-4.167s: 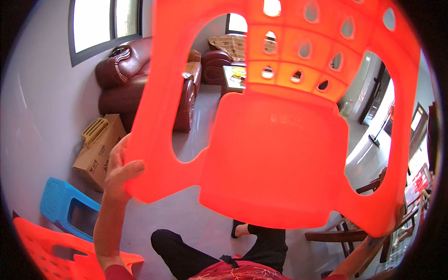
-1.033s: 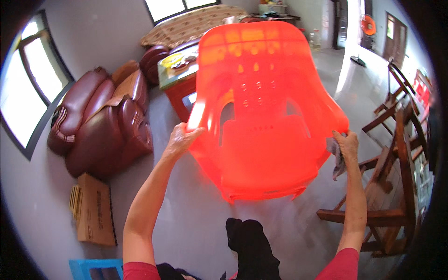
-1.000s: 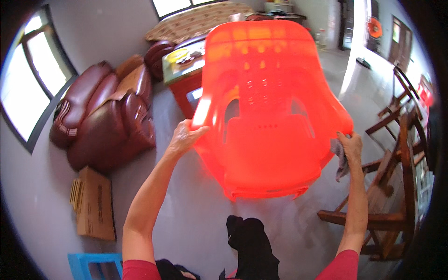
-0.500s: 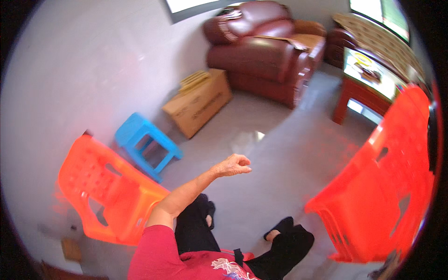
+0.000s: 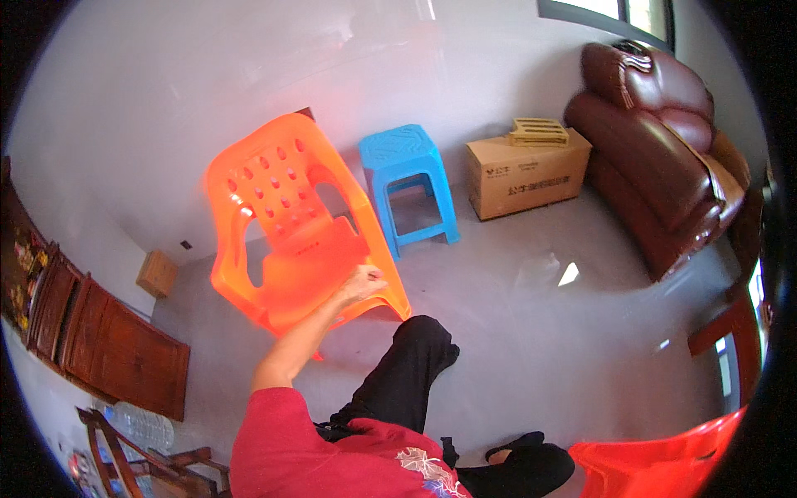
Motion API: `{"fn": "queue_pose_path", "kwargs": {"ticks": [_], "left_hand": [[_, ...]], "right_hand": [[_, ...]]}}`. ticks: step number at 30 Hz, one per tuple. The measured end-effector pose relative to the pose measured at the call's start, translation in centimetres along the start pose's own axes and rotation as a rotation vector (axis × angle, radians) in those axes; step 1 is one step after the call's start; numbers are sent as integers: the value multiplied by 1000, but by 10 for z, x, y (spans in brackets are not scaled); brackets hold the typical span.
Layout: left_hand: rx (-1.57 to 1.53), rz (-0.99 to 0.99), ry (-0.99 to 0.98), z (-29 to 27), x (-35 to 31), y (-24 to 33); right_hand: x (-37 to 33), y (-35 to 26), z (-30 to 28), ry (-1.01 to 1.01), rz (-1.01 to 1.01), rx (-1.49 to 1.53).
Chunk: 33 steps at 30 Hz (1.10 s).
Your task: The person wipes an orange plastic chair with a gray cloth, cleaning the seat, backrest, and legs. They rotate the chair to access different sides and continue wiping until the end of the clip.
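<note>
The front seat edge of the orange plastic chair (image 5: 295, 241) is being gripped by the left hand (image 5: 359, 288), with the blue stool (image 5: 408, 187) standing at its two o'clock.

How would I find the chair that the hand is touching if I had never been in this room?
Look along the pale wall to the bright blue stool beside a cardboard box. Just left of the stool stands an orange plastic chair with armrests and rows of oval holes in its back. The left hand rests on its seat edge; the other orange chair only peeks in at the bottom right.
</note>
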<state>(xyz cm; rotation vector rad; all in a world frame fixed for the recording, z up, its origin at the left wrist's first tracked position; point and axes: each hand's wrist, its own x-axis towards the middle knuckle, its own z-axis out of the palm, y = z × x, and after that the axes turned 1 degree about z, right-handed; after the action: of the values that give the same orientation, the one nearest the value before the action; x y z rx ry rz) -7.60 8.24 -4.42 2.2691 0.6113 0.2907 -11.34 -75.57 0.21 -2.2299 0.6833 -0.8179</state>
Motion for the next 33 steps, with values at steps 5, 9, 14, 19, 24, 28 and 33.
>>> {"fn": "queue_pose_path", "kwargs": {"ticks": [5,9,14,19,24,28,33], "left_hand": [[440,-378,473,-82,-25,-52],[627,-513,893,-168,-63,-100],[435,-743,1058,-235,-100,-106],[124,-812,1228,-263,-108,-152],[-151,-639,1203,-257,-100,-175],[-120,-614,1257,-258,-117,-182],[-57,-774,1216,-255,-99,-145]], "right_hand": [[-4,-86,89,-221,14,197],[-27,-150,160,-459,71,364],[-73,-244,253,-797,151,570],[-149,-353,354,-1272,119,680],[-248,-506,423,-1711,-133,735],[-305,-606,500,-1600,-280,875],[-374,-667,573,-1631,-671,701]]}}
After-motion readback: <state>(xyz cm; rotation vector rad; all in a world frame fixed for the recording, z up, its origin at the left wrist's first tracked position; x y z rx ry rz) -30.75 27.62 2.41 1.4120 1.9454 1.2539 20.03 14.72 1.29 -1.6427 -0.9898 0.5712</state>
